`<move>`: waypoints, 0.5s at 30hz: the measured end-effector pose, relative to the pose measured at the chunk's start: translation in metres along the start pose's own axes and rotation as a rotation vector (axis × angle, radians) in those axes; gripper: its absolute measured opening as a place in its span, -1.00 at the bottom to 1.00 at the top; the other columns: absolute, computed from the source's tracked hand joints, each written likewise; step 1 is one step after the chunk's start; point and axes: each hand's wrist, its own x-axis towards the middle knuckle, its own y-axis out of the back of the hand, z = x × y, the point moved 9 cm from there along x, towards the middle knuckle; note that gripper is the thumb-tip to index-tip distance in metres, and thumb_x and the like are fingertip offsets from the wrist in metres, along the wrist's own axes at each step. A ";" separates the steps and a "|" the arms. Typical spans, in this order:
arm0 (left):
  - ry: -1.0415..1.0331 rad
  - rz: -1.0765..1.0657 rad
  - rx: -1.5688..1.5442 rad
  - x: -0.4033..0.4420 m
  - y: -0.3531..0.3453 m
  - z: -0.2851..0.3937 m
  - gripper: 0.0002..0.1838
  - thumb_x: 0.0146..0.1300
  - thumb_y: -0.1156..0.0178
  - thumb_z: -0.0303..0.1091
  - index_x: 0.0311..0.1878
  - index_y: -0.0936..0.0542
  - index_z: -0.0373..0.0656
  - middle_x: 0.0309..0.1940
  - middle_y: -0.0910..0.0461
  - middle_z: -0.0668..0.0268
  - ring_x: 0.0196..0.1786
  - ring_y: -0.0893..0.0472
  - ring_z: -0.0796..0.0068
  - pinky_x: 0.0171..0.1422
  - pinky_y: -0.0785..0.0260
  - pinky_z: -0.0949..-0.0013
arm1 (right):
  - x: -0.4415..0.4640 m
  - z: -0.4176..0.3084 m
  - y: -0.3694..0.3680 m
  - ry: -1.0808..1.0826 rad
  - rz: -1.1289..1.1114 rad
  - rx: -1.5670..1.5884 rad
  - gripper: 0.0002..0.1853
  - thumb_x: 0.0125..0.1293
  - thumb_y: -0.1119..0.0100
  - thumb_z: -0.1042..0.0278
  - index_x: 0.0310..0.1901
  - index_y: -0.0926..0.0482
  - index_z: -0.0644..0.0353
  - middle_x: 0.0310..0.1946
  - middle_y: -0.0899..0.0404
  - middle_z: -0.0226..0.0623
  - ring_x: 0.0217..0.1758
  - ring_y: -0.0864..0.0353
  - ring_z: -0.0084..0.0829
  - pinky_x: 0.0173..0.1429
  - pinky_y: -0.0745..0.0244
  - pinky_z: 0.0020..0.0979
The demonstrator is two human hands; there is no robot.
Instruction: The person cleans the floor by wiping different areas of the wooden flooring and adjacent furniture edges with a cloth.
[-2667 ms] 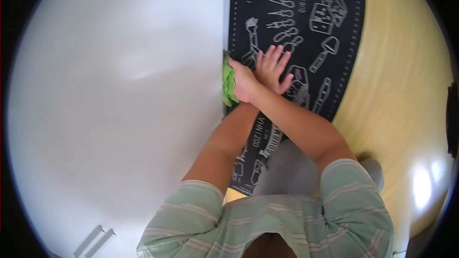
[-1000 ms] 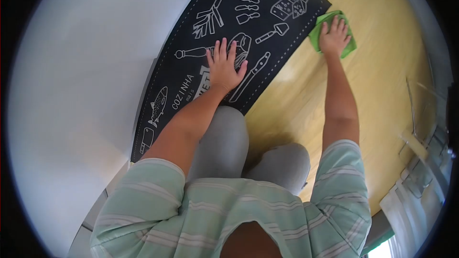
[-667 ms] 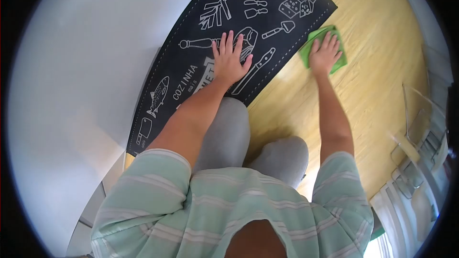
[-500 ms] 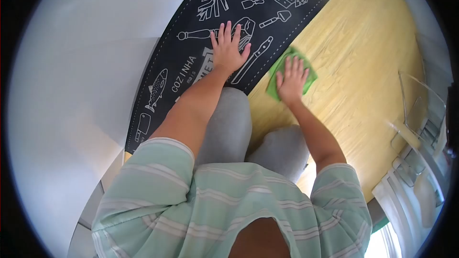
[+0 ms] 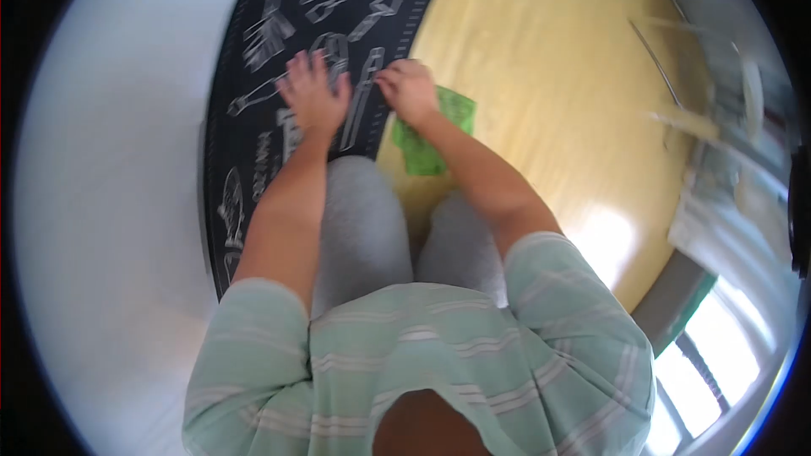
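My left hand (image 5: 314,97) lies flat with spread fingers on a black kitchen mat (image 5: 359,105) printed with white drawings of utensils and food. My right hand (image 5: 409,91) is at the mat's right edge, its bent fingers drawn together over the border near the printed knife. Whatever those fingertips pinch, if anything, is too small or blurred to see. A green cleaning cloth (image 5: 420,154) rests on the wood-look floor (image 5: 524,84), partly covered by my right wrist and forearm.
My knees (image 5: 359,211) are on the floor and mat edge in front of me. A smooth white surface (image 5: 118,152) runs along the left. At the right stand blurred pale chair-like frames (image 5: 718,135), with bright light (image 5: 726,355) below them.
My right hand has left the green cloth and moved left to the mat's edge, its fingers now bent. The cloth stays on the floor. The view has turned and shifted.
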 end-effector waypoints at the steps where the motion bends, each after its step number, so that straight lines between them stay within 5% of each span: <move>1: -0.010 0.010 0.005 0.001 -0.001 0.002 -0.27 0.31 -0.04 0.13 0.48 -0.26 0.00 0.50 -0.14 0.07 0.56 -0.06 0.00 0.53 0.21 -0.30 | 0.000 0.004 -0.001 -0.013 -0.026 -0.026 -0.90 0.11 -0.31 0.29 -0.33 -0.66 0.02 -0.36 -0.59 -0.36 -0.17 -0.56 -0.26 -0.02 -0.42 -0.22; 8: -0.025 0.008 0.073 0.002 0.002 0.006 -0.31 0.36 -0.01 0.12 0.48 -0.25 0.05 0.49 -0.16 0.10 0.54 -0.08 0.03 0.54 0.18 -0.24 | -0.054 0.121 0.103 -0.395 0.179 -0.154 -0.92 0.14 -0.21 0.36 -0.46 -0.60 0.11 -0.41 -0.63 -0.21 -0.23 -0.57 -0.09 -0.09 -0.44 -0.09; 15: -0.054 0.044 0.090 0.000 -0.004 0.005 -0.32 0.37 0.00 0.13 0.48 -0.24 0.08 0.49 -0.15 0.11 0.54 -0.08 0.03 0.53 0.17 -0.25 | -0.272 0.234 0.267 -0.842 0.175 -0.633 -0.83 0.27 -0.21 0.20 -0.38 -0.68 0.06 -0.35 -0.67 -0.25 -0.18 -0.61 -0.14 -0.05 -0.49 -0.10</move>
